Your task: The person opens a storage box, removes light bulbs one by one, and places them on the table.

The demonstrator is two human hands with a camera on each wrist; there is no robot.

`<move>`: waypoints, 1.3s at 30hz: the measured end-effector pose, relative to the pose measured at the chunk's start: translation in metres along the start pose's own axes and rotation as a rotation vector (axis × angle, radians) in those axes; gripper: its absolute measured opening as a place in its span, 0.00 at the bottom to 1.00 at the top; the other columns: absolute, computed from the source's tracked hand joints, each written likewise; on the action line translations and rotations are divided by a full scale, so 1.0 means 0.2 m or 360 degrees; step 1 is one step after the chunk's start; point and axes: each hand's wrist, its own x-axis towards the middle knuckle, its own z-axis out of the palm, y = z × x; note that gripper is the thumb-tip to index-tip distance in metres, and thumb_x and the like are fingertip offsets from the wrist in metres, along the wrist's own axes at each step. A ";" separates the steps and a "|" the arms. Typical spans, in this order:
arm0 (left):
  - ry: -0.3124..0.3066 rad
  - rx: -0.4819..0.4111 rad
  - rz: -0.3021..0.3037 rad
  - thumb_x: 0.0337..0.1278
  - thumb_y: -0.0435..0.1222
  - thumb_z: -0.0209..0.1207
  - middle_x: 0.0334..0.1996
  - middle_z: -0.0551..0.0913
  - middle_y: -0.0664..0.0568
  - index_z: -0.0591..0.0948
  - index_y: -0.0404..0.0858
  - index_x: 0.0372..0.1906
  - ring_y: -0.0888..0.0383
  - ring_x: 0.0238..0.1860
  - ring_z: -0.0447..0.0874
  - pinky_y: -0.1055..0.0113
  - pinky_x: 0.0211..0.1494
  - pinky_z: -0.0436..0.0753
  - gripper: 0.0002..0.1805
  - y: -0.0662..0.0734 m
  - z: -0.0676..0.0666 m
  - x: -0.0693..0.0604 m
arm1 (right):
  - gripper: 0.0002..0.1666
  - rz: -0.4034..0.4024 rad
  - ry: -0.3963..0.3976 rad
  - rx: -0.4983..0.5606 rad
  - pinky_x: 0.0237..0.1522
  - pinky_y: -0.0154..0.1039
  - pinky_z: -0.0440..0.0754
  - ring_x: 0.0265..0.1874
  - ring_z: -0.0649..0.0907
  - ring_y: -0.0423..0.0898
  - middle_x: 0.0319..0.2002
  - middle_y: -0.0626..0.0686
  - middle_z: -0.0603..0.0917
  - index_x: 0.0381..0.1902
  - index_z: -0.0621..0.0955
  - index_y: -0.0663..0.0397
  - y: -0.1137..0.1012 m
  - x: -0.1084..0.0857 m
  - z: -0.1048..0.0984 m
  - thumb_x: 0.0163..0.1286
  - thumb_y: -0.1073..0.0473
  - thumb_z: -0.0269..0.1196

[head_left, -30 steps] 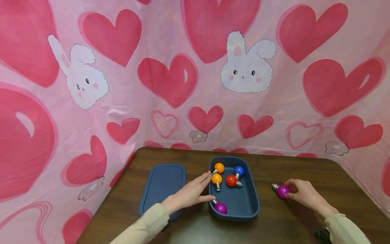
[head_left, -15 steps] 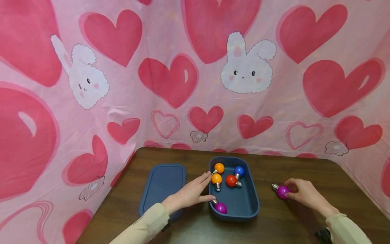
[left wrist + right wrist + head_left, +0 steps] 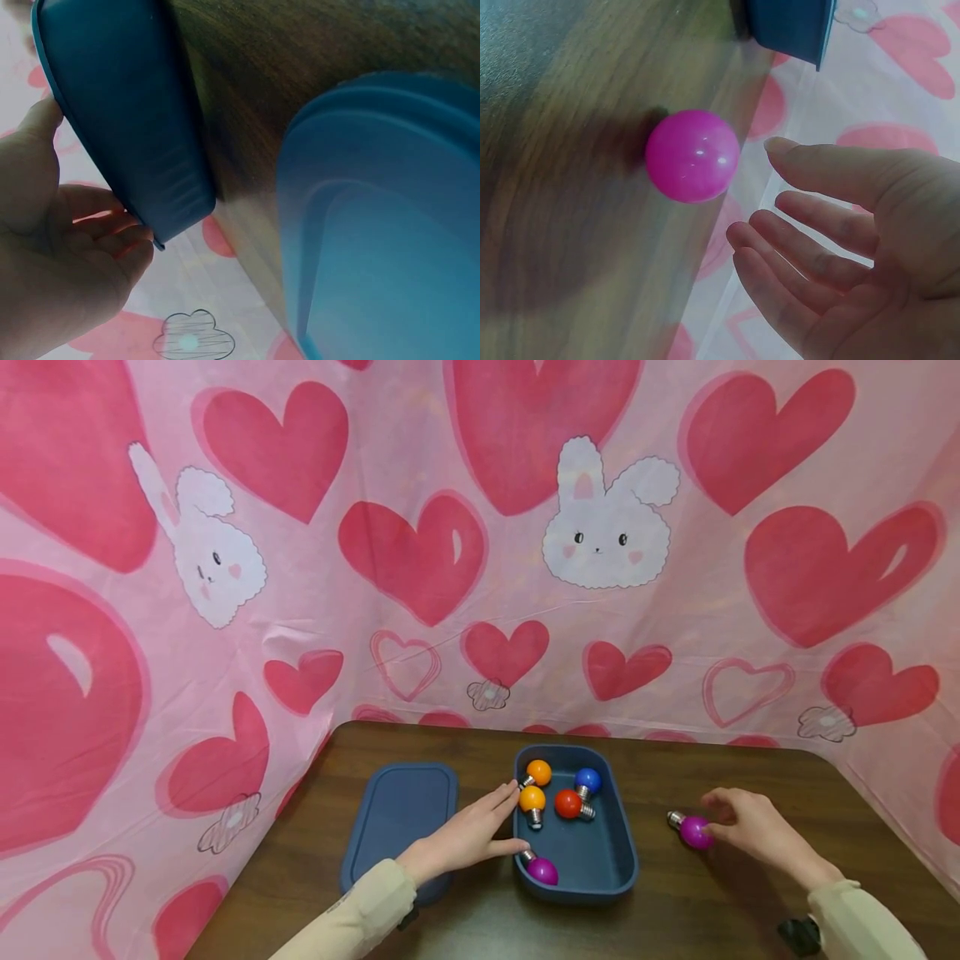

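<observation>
My left hand (image 3: 465,837) rests with its fingertips and thumb on the left rim of a dark blue box (image 3: 600,868). Inside lie two orange bulbs, one of them an orange bulb (image 3: 532,798) near the wall, a red bulb (image 3: 567,804), a blue bulb (image 3: 588,780) and a purple bulb (image 3: 542,871). To the right of the box, a second purple bulb (image 3: 696,832) lies on its side on the table. Beside it is my right hand (image 3: 759,829); in the right wrist view its relaxed fingers stand apart from the purple bulb (image 3: 693,156).
A dark blue lid (image 3: 405,814) lies flat left of the box, partly under my left forearm. The brown wooden table (image 3: 480,927) ends at a pink cloth (image 3: 637,635) printed with hearts and rabbits.
My right hand has loosened its fingers from the purple bulb and drawn slightly right. The bulb stays where it was. My left hand has not moved.
</observation>
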 end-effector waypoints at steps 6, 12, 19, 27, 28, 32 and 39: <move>-0.0001 0.0008 -0.0001 0.64 0.59 0.56 0.79 0.57 0.45 0.59 0.37 0.77 0.49 0.77 0.62 0.54 0.73 0.72 0.46 0.00 0.00 0.00 | 0.20 -0.0088 0.0025 -0.0009 0.31 0.36 0.84 0.29 0.86 0.49 0.38 0.61 0.88 0.39 0.83 0.66 -0.05 0.01 -0.01 0.50 0.62 0.76; 0.0009 0.0011 0.0012 0.64 0.59 0.56 0.79 0.57 0.45 0.59 0.37 0.77 0.49 0.77 0.62 0.54 0.73 0.72 0.45 -0.01 0.01 0.00 | 0.19 -0.0170 0.0038 0.0048 0.33 0.37 0.86 0.33 0.88 0.52 0.38 0.59 0.89 0.40 0.84 0.62 -0.16 0.03 -0.02 0.53 0.60 0.76; 0.0011 0.0008 0.0014 0.64 0.59 0.56 0.79 0.56 0.46 0.59 0.37 0.77 0.50 0.77 0.62 0.55 0.73 0.72 0.46 -0.01 0.01 0.00 | 0.21 -0.0333 0.0054 0.0123 0.35 0.39 0.87 0.33 0.87 0.44 0.38 0.52 0.89 0.43 0.84 0.59 -0.30 0.06 -0.01 0.53 0.56 0.76; 0.0023 0.0025 0.0034 0.64 0.59 0.57 0.79 0.57 0.45 0.59 0.37 0.77 0.49 0.77 0.62 0.54 0.73 0.72 0.45 -0.02 0.02 0.00 | 0.22 -0.0443 -0.0089 0.0189 0.36 0.38 0.87 0.35 0.86 0.45 0.41 0.55 0.88 0.47 0.83 0.60 -0.43 0.12 -0.01 0.56 0.56 0.74; 0.0024 0.0025 0.0034 0.64 0.59 0.57 0.79 0.57 0.45 0.59 0.37 0.77 0.49 0.77 0.62 0.54 0.73 0.72 0.45 -0.02 0.01 0.00 | 0.22 -0.0447 -0.0117 0.0196 0.37 0.39 0.87 0.35 0.86 0.46 0.42 0.56 0.88 0.47 0.83 0.61 -0.44 0.14 0.00 0.56 0.57 0.74; 0.0022 0.0026 0.0033 0.64 0.58 0.57 0.79 0.57 0.45 0.59 0.37 0.77 0.49 0.77 0.62 0.54 0.74 0.71 0.45 -0.01 0.01 0.00 | 0.21 -0.0499 -0.0167 0.0220 0.37 0.39 0.88 0.34 0.86 0.46 0.41 0.56 0.88 0.47 0.83 0.62 -0.48 0.19 0.02 0.56 0.59 0.74; 0.0016 0.0031 0.0034 0.65 0.58 0.56 0.79 0.57 0.45 0.59 0.37 0.77 0.49 0.76 0.62 0.55 0.73 0.72 0.45 -0.01 0.01 0.00 | 0.20 -0.0525 -0.0246 0.0242 0.38 0.42 0.89 0.34 0.87 0.48 0.40 0.57 0.88 0.45 0.83 0.63 -0.52 0.28 0.07 0.58 0.60 0.73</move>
